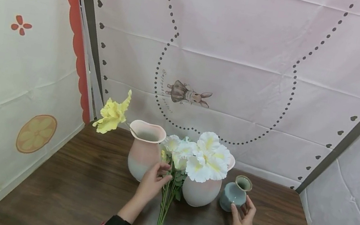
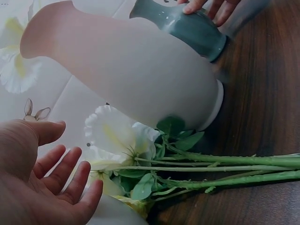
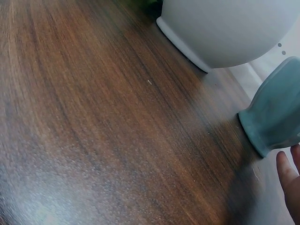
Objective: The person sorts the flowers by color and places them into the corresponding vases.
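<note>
A white printed backdrop [image 1: 238,26] fills the top of my head view, and below it the dark wood-grain table [image 1: 53,194] spreads across the bottom. At center I have two flared vases fading from pink to pale grey: the left vase [image 1: 144,152] and the rounder-looking right vase [image 1: 200,193]. Between them lies a bunch of long-stemmed white flowers [image 1: 170,193], its stems pointing toward the bottom edge. One large white bloom [image 1: 208,158] covers most of the right vase's mouth. Left of center, a yellow bloom [image 1: 111,115] leans out of the left vase. My left hand [image 1: 152,180] is beside the bunch, fingers relaxed, grasping nothing. Right of center, my right hand [image 1: 243,218] grips the small blue-green glazed vase [image 1: 232,197] between thumb and fingers.
</note>
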